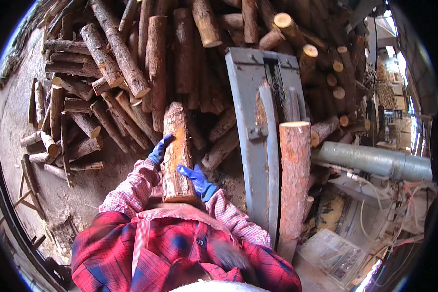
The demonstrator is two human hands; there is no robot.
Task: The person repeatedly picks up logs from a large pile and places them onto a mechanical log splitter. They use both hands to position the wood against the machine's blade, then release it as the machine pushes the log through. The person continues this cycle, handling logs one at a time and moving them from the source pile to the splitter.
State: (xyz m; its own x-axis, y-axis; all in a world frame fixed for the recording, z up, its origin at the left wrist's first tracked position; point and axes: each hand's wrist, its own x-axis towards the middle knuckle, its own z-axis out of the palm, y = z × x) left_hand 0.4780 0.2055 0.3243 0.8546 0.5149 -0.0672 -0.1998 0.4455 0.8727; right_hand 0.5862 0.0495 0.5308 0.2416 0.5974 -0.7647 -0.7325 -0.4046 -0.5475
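I hold a short bark-covered log (175, 153) lengthwise in front of my chest, its far end pointing toward the wood pile. My left hand (159, 150), in a blue glove, grips its left side near the middle. My right hand (198, 181), also in a blue glove, clasps its right side nearer to me. Both sleeves are red and white check, and my shirt is red plaid.
A big pile of cut logs (126, 63) fills the ground ahead and to the left. A grey metal splitter frame (258, 131) stands to my right, with an upright log (294, 180) beside it and a grey cylinder (370, 160) further right. Scattered short logs (48, 143) lie left.
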